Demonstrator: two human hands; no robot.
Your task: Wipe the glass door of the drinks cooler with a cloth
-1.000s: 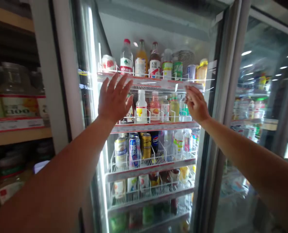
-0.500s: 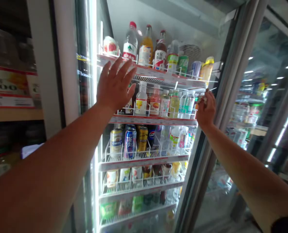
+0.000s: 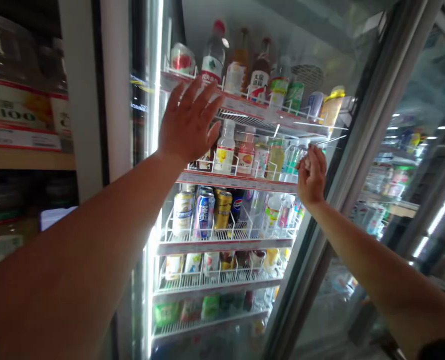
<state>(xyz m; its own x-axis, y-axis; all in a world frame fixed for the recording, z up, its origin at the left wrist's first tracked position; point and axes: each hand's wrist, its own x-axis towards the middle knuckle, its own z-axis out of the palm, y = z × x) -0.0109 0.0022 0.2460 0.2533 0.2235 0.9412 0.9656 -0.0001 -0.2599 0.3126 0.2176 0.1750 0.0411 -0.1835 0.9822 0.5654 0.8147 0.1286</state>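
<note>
My left hand (image 3: 190, 122) is raised flat with its fingers spread, in front of the upper drink shelves of a lit fridge. It holds nothing; whether the palm touches glass I cannot tell. Behind its fingertips stands a clear water bottle (image 3: 211, 62) with a red cap. My right hand (image 3: 313, 175) is at the right end of the second shelf, its fingers curled together. Something small and pale may be in them, too blurred to name. Nearest to it are clear bottles (image 3: 292, 161) with blue-green labels.
The fridge's metal door frame (image 3: 352, 155) runs down the right side. Cans (image 3: 204, 215) and bottles fill wire racks below. At left, large jars (image 3: 15, 85) stand on a shelf beyond a grey post (image 3: 81, 95). More glass-fronted fridges are at right.
My right hand has moved slightly left and down, its fingers drawn closer together. My left hand stays spread, a little further right in view. The camera view has shifted slightly.
</note>
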